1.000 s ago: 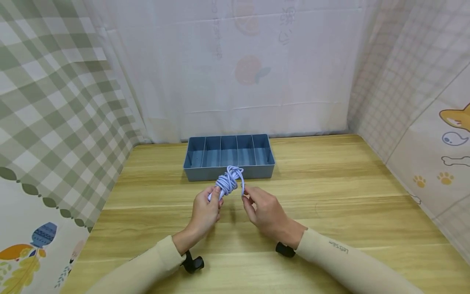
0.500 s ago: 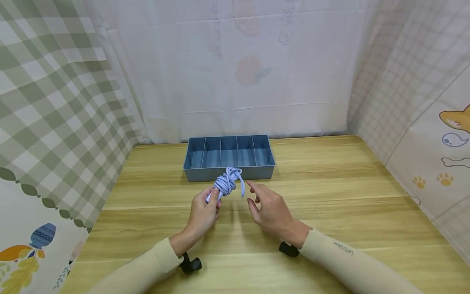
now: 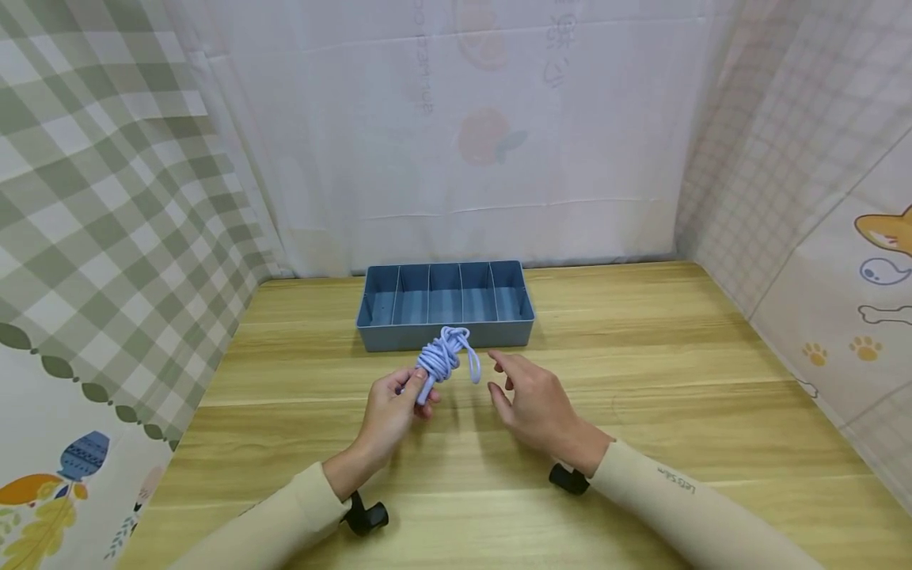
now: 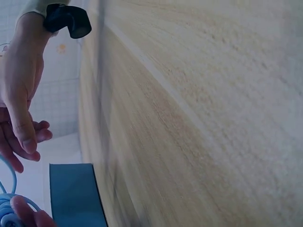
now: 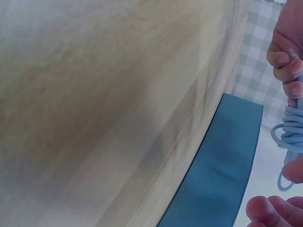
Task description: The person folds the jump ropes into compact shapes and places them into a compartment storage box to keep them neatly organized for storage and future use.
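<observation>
In the head view, my left hand [image 3: 390,412] pinches the lower end of a light-blue wound cord [image 3: 439,358]. Its strands wrap round the middle of the bundle, a straight rod-like end sticks out by the thumb, and a loose loop hangs at the right. Just right of that loop is my right hand [image 3: 537,404], fingers loosely bent and thumb apart, holding nothing. From the right wrist, the wound cord [image 5: 292,130] shows at the edge, with the left hand [image 5: 289,52] gripping its end. Only part of the cord [image 4: 5,208] appears in the left wrist view.
Behind the cord, a blue-grey tray [image 3: 445,336] with several compartments stands near the back of the wooden table [image 3: 641,380]. Fabric curtains [image 3: 456,158] enclose the table at the back and both sides. Black wrist cameras [image 3: 366,516] sit under the cuffs.
My right hand has let go of the cord's loose loop and moved a little to the right. The left hand keeps hold of the bundle, its rod-like end now turned more downward.
</observation>
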`<action>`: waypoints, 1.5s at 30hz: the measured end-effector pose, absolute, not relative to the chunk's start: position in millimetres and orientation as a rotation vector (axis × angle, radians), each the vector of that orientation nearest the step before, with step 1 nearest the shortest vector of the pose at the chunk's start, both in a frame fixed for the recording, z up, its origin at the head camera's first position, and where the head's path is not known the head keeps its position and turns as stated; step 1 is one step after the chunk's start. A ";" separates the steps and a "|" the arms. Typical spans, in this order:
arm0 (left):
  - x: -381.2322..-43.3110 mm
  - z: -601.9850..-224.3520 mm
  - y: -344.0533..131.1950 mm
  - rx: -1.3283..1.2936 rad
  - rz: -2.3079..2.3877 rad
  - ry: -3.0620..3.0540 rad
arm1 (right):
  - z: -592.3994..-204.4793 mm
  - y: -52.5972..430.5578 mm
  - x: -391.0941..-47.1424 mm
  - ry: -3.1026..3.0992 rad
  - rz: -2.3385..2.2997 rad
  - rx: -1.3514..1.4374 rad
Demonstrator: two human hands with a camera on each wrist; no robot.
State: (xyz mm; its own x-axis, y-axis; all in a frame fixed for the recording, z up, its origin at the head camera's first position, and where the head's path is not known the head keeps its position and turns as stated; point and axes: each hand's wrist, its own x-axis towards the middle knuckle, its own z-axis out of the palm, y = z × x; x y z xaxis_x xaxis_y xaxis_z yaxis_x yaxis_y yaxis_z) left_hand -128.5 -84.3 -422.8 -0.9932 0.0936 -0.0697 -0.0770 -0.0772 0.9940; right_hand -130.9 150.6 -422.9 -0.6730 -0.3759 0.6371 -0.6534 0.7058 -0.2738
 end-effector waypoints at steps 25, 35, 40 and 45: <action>-117.6 -416.5 -97.2 -0.077 2.081 2.117 | -425.3 194.2 -170.5 -2.232 0.706 0.666; -119.1 -419.6 -98.0 -0.102 2.066 2.118 | -430.7 204.4 -194.8 -2.316 0.843 0.511; -118.2 -418.1 -97.3 -0.103 2.062 2.112 | -433.7 204.8 -206.5 -2.319 0.879 0.479; -117.6 -417.0 -96.9 -0.102 2.062 2.109 | -435.4 203.9 -216.6 -2.324 0.934 0.443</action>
State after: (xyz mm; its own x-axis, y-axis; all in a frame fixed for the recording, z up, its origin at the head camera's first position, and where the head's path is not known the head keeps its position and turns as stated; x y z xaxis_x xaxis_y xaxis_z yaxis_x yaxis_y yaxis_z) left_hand -117.6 -96.9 -417.0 -0.9795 0.0834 -0.1833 -0.1814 0.0299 0.9830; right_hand -216.6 203.9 -435.4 -0.7709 -0.0839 0.6314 -0.4974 0.6985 -0.5145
